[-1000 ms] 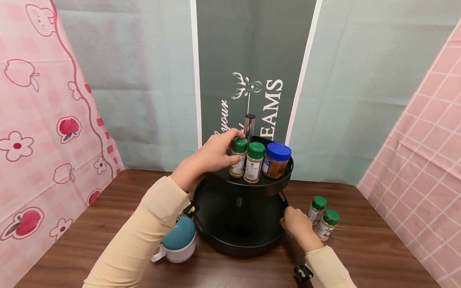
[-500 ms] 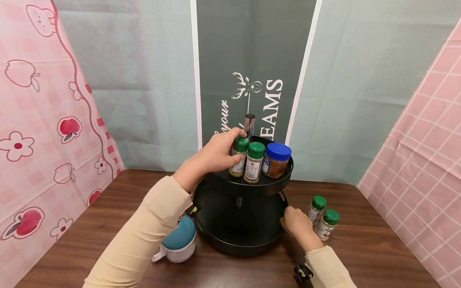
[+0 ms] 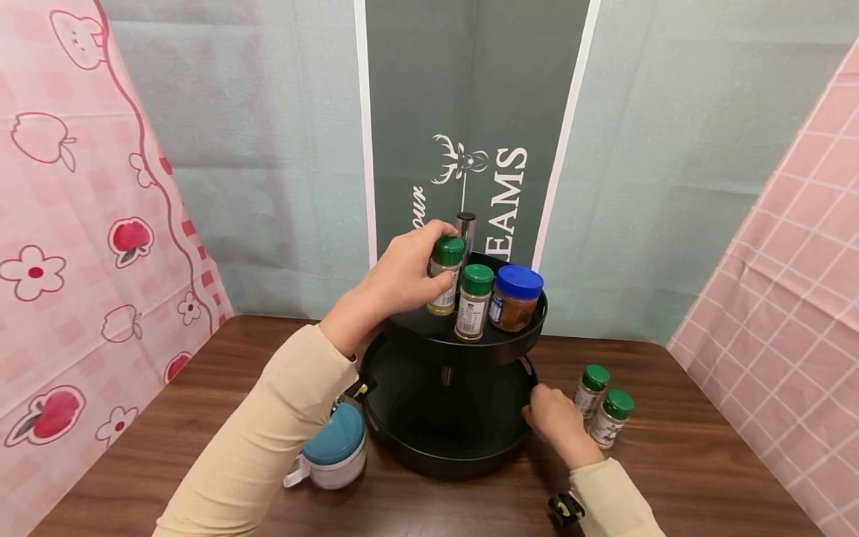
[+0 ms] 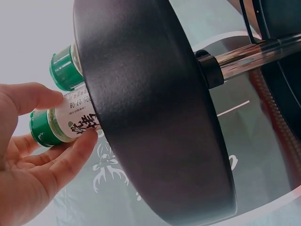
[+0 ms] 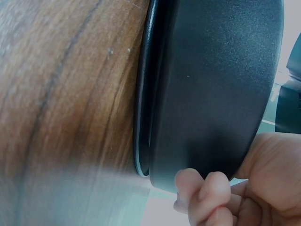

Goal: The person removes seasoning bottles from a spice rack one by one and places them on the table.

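My left hand (image 3: 409,272) grips a spice jar (image 3: 444,280) with a green lid, fingers around its far side and thumb at the front. In the left wrist view the jar's label (image 4: 77,110) shows between thumb and fingers. The jar is raised a little over the upper tier (image 3: 429,347) of a black two-tier rack. A second green-lidded spice jar (image 3: 473,306) and a blue-lidded jar (image 3: 515,298) of brown contents stand on that tier. My right hand (image 3: 555,419) holds the rim of the lower tier (image 3: 446,464); the right wrist view shows its curled fingertips (image 5: 216,188) outside the wall.
Two more green-lidded spice jars (image 3: 607,419) stand on the wooden table (image 3: 221,418) right of the rack. A white cup with a blue lid (image 3: 334,447) and side handle sits at its left, under my left forearm. The rack's metal post (image 3: 466,235) rises behind the upper jars.
The spice jar in my left hand has risen off the upper tier, moving up and slightly back with the hand. My right hand has stayed at the lower rim.
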`<action>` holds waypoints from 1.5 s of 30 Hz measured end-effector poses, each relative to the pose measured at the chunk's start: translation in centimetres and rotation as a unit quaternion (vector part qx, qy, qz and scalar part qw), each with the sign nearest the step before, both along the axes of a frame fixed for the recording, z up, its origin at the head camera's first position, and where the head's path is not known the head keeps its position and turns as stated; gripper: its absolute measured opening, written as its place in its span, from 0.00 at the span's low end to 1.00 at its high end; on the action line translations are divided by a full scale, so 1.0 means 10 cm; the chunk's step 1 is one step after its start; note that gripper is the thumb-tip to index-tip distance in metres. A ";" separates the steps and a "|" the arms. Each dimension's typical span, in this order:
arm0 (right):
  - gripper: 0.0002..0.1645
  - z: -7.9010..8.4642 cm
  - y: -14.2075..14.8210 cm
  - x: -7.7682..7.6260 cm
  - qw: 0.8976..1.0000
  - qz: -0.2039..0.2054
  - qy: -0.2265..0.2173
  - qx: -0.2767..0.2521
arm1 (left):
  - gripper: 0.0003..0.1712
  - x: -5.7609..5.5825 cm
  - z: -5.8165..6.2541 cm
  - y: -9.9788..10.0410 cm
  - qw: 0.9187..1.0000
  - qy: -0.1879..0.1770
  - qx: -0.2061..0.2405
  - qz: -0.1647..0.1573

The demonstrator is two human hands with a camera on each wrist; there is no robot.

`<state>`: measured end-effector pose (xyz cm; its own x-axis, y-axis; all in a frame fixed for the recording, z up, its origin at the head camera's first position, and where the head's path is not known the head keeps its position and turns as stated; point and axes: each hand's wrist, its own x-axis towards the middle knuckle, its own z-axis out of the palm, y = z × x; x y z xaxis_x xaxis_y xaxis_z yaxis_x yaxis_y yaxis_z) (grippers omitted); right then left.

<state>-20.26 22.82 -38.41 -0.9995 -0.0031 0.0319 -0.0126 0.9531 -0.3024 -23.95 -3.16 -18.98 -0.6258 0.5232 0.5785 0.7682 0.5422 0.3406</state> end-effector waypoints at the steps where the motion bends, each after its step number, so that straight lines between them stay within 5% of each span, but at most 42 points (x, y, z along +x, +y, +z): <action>1: 0.12 0.00 0.00 0.00 1.000 -0.001 -0.001 -0.001 | 0.25 0.00 0.00 0.00 1.000 -0.001 0.001 0.000; 25: 0.11 0.00 0.01 -0.01 1.000 -0.001 0.003 0.001 | 0.25 0.10 0.08 -0.19 0.999 -0.024 0.030 -0.013; 45: 0.10 0.00 0.01 -0.01 1.000 0.000 0.007 -0.004 | 0.25 0.21 0.09 -0.59 0.996 -0.042 0.067 0.028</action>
